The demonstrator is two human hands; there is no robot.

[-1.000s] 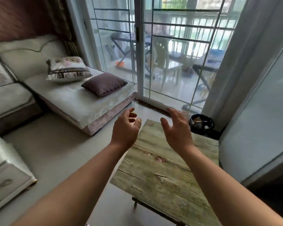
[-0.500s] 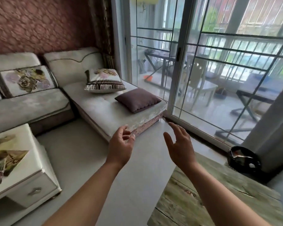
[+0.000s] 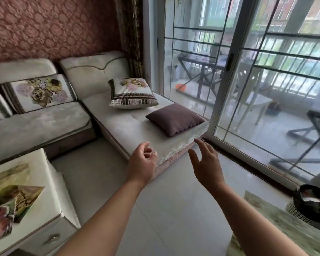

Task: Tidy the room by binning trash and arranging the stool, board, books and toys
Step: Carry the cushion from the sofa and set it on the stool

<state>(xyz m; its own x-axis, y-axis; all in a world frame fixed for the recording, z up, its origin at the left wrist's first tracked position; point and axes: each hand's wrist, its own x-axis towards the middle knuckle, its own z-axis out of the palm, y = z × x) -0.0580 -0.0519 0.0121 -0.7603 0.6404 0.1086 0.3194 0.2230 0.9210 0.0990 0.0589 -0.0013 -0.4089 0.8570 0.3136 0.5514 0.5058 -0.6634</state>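
The left hand [image 3: 142,164] and right hand [image 3: 208,168] hover empty, fingers apart, before the sofa [image 3: 133,130]. The bin [image 3: 310,206] and wood-grain board [image 3: 284,222] lie well right of the sofa (half out of view); a blind step could kick them.

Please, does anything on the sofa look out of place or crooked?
The purple cushion lies flat, turned at an angle, near the end of the chaise. A floral cushion lies loose behind it, while the other floral cushion leans upright on the backrest. Nothing looks spilled or damaged.
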